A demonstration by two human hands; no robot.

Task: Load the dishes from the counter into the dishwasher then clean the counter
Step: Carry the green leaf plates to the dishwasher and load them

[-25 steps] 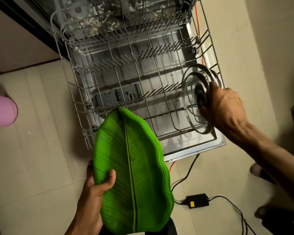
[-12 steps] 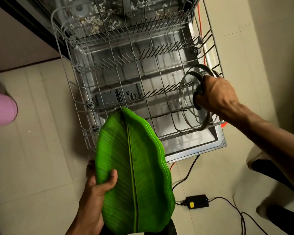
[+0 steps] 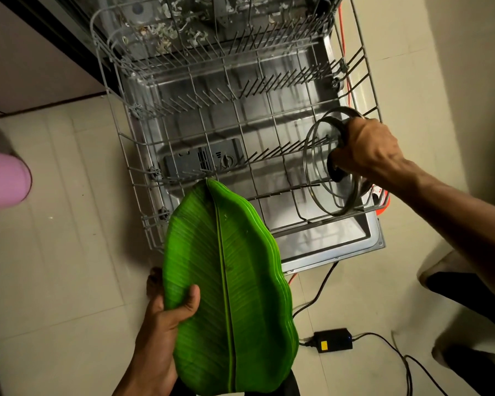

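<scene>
Glass lid (image 3: 329,164) on edge at the rack's (image 3: 183,155) near right corner, my right hand (image 3: 366,150) closed on its knob and rim, seating it between the tines. My left hand (image 3: 166,318) clamps a stack of green leaf plates (image 3: 229,281) by the near edge, thumb on top, held over the floor in front of the rack, not yet loaded. Apart from the lid the rack looks bare, so I judge loading barely begun, with the counter wipe to come. The counter is out of view, so I cannot tell what remains there; whether the lid sits fully in a slot is hard to make out.
</scene>
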